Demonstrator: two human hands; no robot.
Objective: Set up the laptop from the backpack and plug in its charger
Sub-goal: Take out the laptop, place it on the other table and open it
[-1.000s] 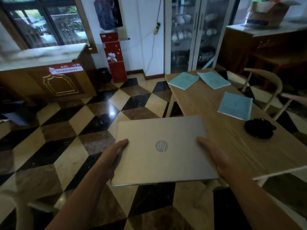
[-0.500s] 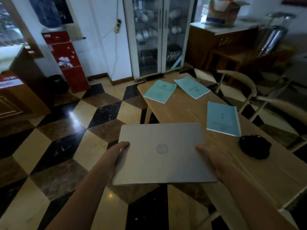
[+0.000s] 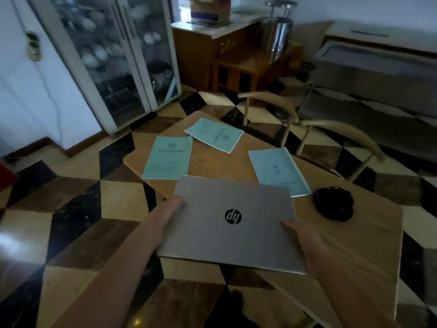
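Laptop (image 3: 233,223), lid closed, sits between both hands, its long axis running across the person, hanging over the bench's (image 3: 369,245) near-left corner. Left hand (image 3: 165,216) and right hand (image 3: 305,240) clamp its 2 short sides, fingers underneath and unseen. 3 blue booklets and a black coiled object, possibly the charger, lie beyond; checkered floor below.

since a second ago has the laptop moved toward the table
Yes. The laptop, held by the left hand and right hand, now lies over the table corner, nearer the booklets.
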